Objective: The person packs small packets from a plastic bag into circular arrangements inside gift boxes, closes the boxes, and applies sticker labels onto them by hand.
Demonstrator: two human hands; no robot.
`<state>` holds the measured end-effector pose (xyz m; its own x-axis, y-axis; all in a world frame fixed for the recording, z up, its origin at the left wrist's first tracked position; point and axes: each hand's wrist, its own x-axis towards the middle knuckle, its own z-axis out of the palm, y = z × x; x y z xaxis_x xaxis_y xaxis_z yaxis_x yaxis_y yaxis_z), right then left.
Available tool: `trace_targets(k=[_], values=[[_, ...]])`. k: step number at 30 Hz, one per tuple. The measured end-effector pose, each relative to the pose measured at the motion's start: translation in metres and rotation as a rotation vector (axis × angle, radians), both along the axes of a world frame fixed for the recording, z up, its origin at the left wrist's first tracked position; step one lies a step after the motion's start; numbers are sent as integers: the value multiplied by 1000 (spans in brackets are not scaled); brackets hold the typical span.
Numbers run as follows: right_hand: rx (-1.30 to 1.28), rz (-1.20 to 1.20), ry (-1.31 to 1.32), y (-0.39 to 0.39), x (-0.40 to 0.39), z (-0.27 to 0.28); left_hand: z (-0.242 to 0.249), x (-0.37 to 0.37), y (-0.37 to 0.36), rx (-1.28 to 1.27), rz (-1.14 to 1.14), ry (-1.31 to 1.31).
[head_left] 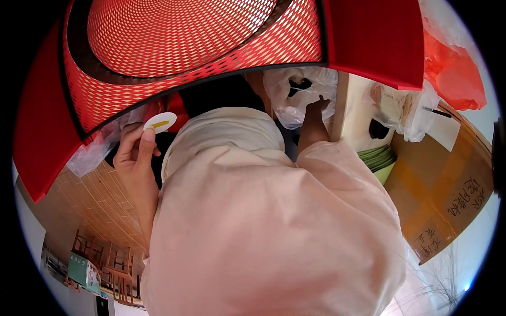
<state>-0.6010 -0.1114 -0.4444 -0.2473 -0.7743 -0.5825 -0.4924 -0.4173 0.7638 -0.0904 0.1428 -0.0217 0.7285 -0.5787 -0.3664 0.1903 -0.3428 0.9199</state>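
My left hand (136, 150) pinches a small white round disc (160, 122) between thumb and fingers. The disc's upper face carries a yellow-green stripe. On the other side, my right hand (316, 107) is stretched into the mouth of a whitish see-through plastic bag (287, 102). Its visible fingers look apart, with nothing seen between them, though the hand is small and in shadow. Something black (299, 86) lies in that bag near the fingers.
A red table-like surface (211, 79) with a gold lattice pattern spans the top. Right of the bag stand a pale panel (354, 105), another clear bag (416, 113), a green stack (378, 158) and a cardboard box (448, 189). Wooden chairs (120, 266) stand far left.
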Motion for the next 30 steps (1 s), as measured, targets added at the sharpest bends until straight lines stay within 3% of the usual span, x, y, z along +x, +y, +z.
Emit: trace_targets(k=[2,6,8,12,14,15,17,18,20,21,22,24,28,30], values=[[-17,101,11,-1,-39,-36,1,0,0,-8,-6,-4],[97,-165,-223,4,64,85,2,3,3,1,-3,2],[113,-233,-265,3,86,113,2,3,2,1,6,-1],[169,-395,-303,2,69,48,3,0,0,59,54,37],[-1089,-934,-1240,19,88,2,6,-1,0,-1,65,95],[-829,-917,-1720,36,167,89,0,0,-1,-16,31,180],[-630,-803,-1886,58,232,176,6,-5,-11,-64,19,249],[-424,-672,-2044,63,265,190,15,-3,-16,-91,19,241],[-253,-593,-2186,77,288,207,19,3,-13,-121,-36,200],[89,-605,-2266,87,316,266,23,4,-18,-297,-114,230],[435,-609,-2295,98,339,340,24,12,-17,-373,-209,187],[856,-845,-2209,99,357,404,25,20,-23,-499,-347,-74],[1165,-964,-2154,89,381,456,35,35,-29,-566,-477,-122],[1238,-945,-2051,86,389,467,38,43,-32,-588,-592,-337]])
